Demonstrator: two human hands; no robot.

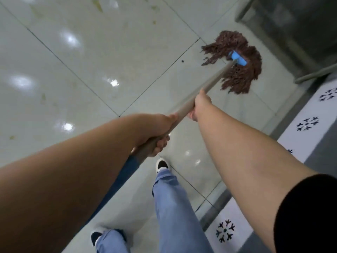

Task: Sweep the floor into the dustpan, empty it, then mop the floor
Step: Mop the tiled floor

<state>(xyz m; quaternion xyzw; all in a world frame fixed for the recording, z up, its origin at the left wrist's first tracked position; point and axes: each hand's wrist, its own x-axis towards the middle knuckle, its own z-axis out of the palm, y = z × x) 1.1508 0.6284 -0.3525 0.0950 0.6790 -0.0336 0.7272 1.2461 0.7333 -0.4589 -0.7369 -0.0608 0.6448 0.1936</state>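
A brown string mop head [237, 57] with a blue clamp [237, 58] lies spread on the glossy white tiled floor [91, 57] at the upper right. Its pale handle [209, 84] slants down toward me. My right hand [199, 105] grips the handle higher along the shaft, closer to the mop head. My left hand [155, 132] grips it lower, near my body. A small dark speck [182, 61] lies on the tile left of the mop head. Yellowish smudges [43, 96] mark the tiles at the left.
A grey metal cabinet or door base [291, 33] stands just beyond the mop at the upper right. A grey and white wall strip with black snowflake patterns [307, 124] runs along the right. My legs in light blue trousers [175, 207] and dark shoes [162, 164] stand below.
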